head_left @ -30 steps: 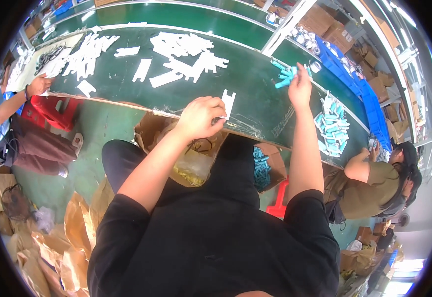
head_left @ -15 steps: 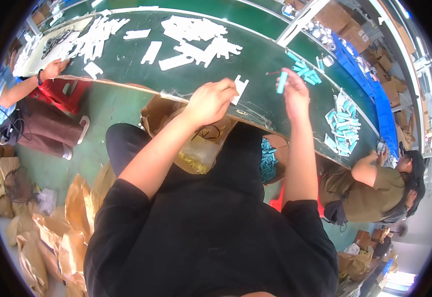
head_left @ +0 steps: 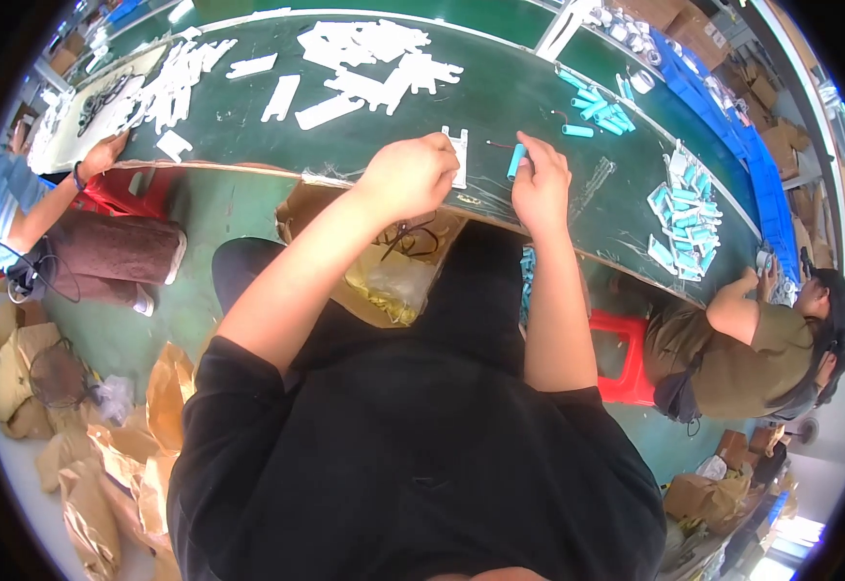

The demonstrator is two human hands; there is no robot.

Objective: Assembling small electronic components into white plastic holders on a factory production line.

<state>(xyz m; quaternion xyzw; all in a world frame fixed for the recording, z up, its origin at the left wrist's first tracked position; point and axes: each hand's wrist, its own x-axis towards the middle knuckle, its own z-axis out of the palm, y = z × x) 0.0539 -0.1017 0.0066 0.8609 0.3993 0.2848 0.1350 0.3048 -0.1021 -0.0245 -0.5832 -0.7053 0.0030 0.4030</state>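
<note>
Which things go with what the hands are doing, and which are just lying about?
Seem to belong:
- white piece, held by the left hand
- blue cylinder, held by the right hand
- probably the white pile and blue pile

Seem just lying about:
- paper bags
- plastic bag

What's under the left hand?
Part of a white notched plate, over the green tabletop. Its right side and end prongs show; the left hand covers the rest, so anything else beneath can't be seen.
</note>
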